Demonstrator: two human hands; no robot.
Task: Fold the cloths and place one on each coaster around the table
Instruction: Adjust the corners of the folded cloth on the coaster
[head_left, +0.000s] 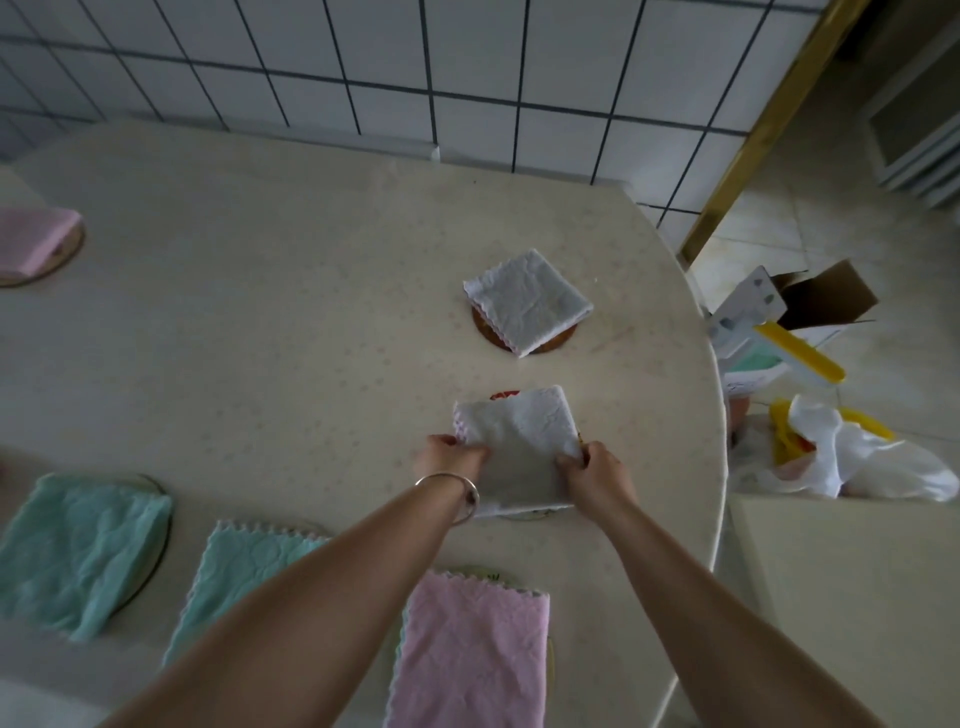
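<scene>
The left hand (451, 458) and right hand (592, 473) each pinch a side of a folded white cloth (519, 441) lying over a coaster (505, 396) near the table's (260, 312) right edge. Beyond it, a second white cloth (527, 301) rests on another coaster (485, 327).

Dim, soft daylight from right; blurred, curved edges.
</scene>
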